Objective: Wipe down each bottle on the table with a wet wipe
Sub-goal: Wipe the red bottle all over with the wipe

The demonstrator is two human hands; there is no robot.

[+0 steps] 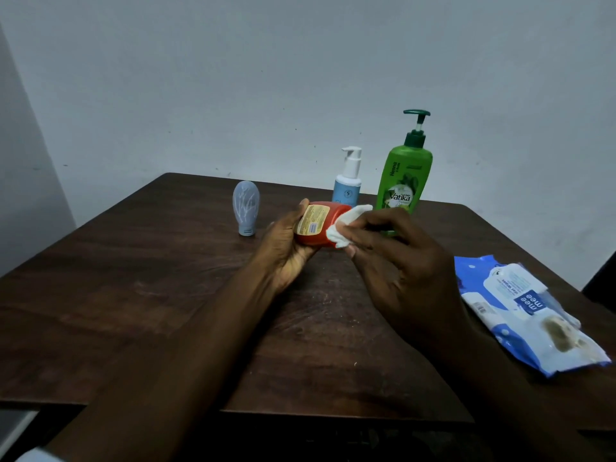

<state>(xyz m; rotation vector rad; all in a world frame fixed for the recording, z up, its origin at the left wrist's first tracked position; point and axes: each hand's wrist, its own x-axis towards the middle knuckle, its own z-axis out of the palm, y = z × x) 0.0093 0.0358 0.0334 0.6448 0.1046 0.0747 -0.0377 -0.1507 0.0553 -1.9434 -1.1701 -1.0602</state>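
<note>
My left hand (283, 251) grips a red bottle (320, 225) with a yellow label, held tilted above the middle of the dark wooden table (133, 295). My right hand (390, 261) pinches a folded white wet wipe (343, 228) against the bottle's right side. Behind the hands stand a green pump bottle (405, 181) and a smaller white and light-blue pump bottle (348, 181), partly hidden by the red bottle. A grey-blue tube bottle (246, 206) stands on its cap to the left.
A blue and white pack of wet wipes (526, 315) lies flat near the table's right edge. A pale wall rises behind the table's far edge. The table's near edge runs under my forearms.
</note>
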